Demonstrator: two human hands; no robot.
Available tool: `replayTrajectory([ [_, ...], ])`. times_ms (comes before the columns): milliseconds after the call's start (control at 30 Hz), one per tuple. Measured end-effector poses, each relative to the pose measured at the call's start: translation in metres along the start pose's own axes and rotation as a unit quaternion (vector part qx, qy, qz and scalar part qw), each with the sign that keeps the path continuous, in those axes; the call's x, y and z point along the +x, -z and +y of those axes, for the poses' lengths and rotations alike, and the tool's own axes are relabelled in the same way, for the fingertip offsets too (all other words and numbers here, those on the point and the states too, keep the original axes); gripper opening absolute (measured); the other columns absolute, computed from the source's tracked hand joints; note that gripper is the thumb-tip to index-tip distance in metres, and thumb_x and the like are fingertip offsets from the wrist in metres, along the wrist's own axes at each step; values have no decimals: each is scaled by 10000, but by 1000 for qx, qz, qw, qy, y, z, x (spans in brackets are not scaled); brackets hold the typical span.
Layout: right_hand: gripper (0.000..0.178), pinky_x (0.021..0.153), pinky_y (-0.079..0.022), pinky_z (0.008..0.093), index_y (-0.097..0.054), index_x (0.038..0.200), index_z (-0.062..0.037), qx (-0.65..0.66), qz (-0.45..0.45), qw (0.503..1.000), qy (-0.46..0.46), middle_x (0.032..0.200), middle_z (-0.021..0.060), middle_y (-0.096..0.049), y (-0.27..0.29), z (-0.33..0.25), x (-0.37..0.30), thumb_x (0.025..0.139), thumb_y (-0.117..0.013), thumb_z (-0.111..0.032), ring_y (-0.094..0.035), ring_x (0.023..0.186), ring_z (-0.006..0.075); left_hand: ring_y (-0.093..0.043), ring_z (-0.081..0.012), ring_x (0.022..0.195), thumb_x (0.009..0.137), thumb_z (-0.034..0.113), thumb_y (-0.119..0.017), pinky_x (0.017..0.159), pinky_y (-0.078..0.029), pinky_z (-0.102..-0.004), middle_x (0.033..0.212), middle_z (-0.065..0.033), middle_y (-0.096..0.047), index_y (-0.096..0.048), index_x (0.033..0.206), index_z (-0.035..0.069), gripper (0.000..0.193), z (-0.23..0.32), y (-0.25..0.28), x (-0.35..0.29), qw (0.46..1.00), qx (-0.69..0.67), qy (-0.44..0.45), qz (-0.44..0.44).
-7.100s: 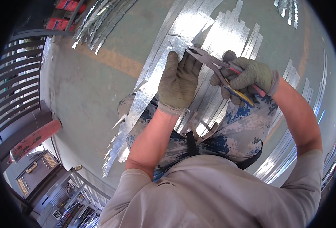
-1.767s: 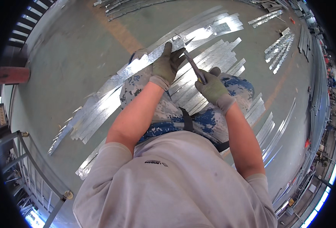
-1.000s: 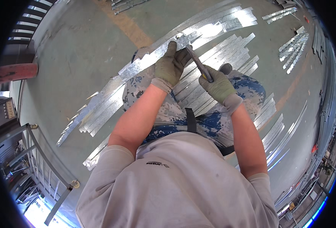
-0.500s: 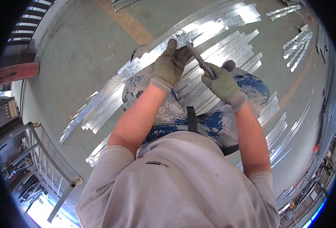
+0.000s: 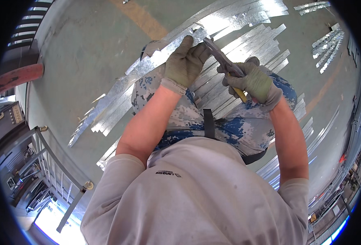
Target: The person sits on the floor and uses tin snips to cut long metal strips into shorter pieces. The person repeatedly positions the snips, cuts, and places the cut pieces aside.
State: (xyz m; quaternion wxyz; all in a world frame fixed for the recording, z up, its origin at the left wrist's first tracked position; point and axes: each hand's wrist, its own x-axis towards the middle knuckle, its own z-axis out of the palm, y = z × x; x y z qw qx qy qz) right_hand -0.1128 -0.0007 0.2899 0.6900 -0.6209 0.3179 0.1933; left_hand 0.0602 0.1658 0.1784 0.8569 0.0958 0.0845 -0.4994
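Note:
My left hand, in an olive work glove, is closed on a long shiny sheet-metal strip. The strip runs slantwise across my left knee, its upper end by my fingertips. My right hand, gloved alike, grips a pair of tin snips with dark jaws and a yellow handle showing below the palm. The snips' tip is close to the strip's upper end and my left fingers; whether it touches metal cannot be told. Between my knees lie more strips, side by side.
Overlapping metal strips spread beyond my hands, with a smaller fan of strips at the far right. On the left stand a red cylindrical part and a grey wheeled frame. Long metal stock lines the right side.
My right hand has moved slightly right and turned, and the snips' handles have spread, showing the yellow handle. The left hand keeps its hold on the strip. The whole view has shifted a little.

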Motion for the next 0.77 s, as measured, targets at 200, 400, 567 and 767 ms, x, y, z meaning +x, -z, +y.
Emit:
replayTrajectory([
  [200, 411, 691, -598, 305, -735, 1368, 8, -7, -26, 1000, -1, 933, 52, -737, 4, 6, 7, 995, -786, -160, -725, 757, 127, -658, -433, 1319, 1159, 112, -554, 1231, -519, -579, 1327, -236, -701, -674, 1154, 21, 151, -3, -10, 1, 999, -14, -6, 31],
  [400, 482, 711, -614, 283, -704, 1392, 43, 62, -82, 995, 10, 962, 89, -740, 9, 2, 2, 990, -793, -208, -741, 764, 154, -667, -411, 1322, 1153, 118, -556, 1221, -530, -567, 1315, -226, -719, -692, 1103, 10, 182, -1, -7, 0, 1000, 3, -7, 28],
  [567, 516, 709, -640, 332, -680, 1423, 65, 170, -125, 977, -17, 1047, 134, -770, 11, 5, 5, 985, -822, -169, -761, 781, 211, -681, -403, 1316, 1140, 110, -563, 1200, -546, -570, 1261, -211, -743, -699, 1074, 15, 178, -1, -14, -1, 999, -3, -13, 32],
  [767, 590, 742, -673, 407, -643, 1493, 42, 198, -174, 964, -27, 1267, 162, -767, 20, 16, 18, 980, -840, -173, -784, 816, 253, -652, -426, 1366, 1135, 151, -592, 1200, -530, -565, 1316, -213, -722, -686, 1100, 23, 162, 1, -2, 6, 1000, 10, -21, 16],
])
